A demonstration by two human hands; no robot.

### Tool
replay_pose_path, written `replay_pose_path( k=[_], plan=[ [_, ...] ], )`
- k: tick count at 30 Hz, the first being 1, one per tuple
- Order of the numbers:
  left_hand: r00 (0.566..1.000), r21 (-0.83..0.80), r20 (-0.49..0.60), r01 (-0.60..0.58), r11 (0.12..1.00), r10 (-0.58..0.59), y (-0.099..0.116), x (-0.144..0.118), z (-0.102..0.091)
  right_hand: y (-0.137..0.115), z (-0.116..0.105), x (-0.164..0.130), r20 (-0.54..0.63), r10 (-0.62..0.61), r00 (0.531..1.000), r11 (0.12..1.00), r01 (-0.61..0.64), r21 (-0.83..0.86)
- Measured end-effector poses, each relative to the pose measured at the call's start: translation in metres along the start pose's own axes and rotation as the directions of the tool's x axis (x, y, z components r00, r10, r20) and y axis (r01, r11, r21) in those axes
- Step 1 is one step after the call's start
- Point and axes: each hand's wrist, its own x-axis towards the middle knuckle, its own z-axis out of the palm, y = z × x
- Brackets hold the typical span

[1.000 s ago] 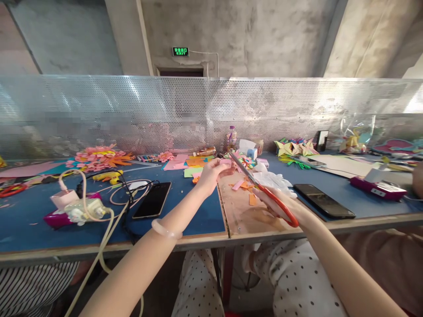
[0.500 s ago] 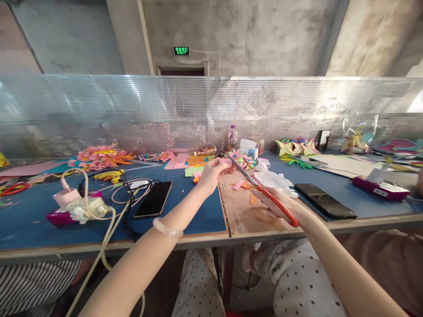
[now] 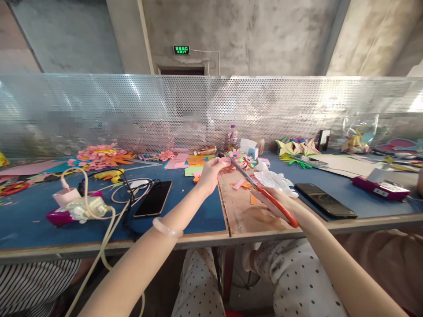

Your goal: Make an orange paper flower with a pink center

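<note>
Pinching a small pink paper piece (image 3: 226,162), the left hand (image 3: 211,172) meets orange-handled scissors (image 3: 261,190) gripped by the right hand (image 3: 276,206) above the desk (image 3: 185,211).

Blue table (image 3: 198,215) carries two phones (image 3: 153,199), paper scraps (image 3: 243,185), cables (image 3: 109,211).

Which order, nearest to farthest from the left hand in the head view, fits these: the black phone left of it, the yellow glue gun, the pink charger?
From the left hand:
1. Black phone, just left, on the blue mat.
2. Yellow glue gun, farther left, toward the back.
3. Pink charger, far left among the cables.
</note>
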Motion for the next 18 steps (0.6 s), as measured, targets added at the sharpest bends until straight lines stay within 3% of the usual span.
replay_pose_path(
  k=[18],
  plan=[
    [0.998, 0.005, -0.026, 0.056, 0.998, -0.056, -0.0009, 0.0016, -0.0028, -0.004, -0.003, -0.0027, 0.018, 0.039, 0.999, 0.991, -0.037, -0.133]
  ],
)
